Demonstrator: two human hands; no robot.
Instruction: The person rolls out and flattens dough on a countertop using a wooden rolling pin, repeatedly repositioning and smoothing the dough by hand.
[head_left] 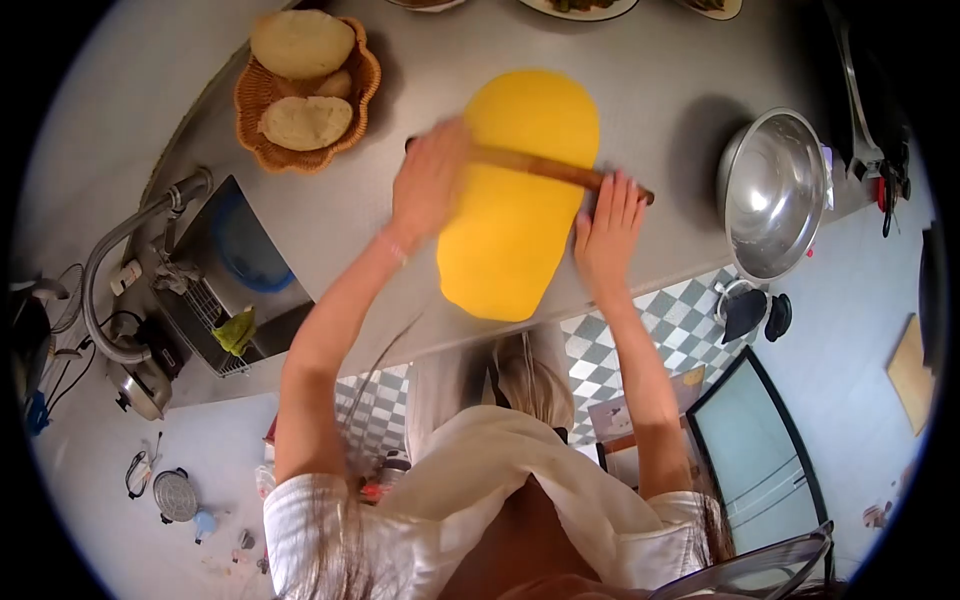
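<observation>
A long sheet of yellow dough (515, 225) lies flat on the grey counter, with rounded ends. Across its upper part, slightly tilted, lies a brown wooden rolling pin (535, 165). My left hand (432, 180), blurred by motion, is on the pin's left end, over the dough's left edge. The fingers of my right hand (610, 232) reach over the pin's right end, just beyond the dough's right edge. Both hands are on the pin; the undersides of the palms are hidden.
A wicker basket (368, 75) with pale round breads (303, 45) stands at upper left. Left of the dough is a sink (290, 325) with a blue basin (240, 240) and a curved faucet (100, 250). A steel bowl (775, 195) sits at right. Dishes (580, 8) line the far edge.
</observation>
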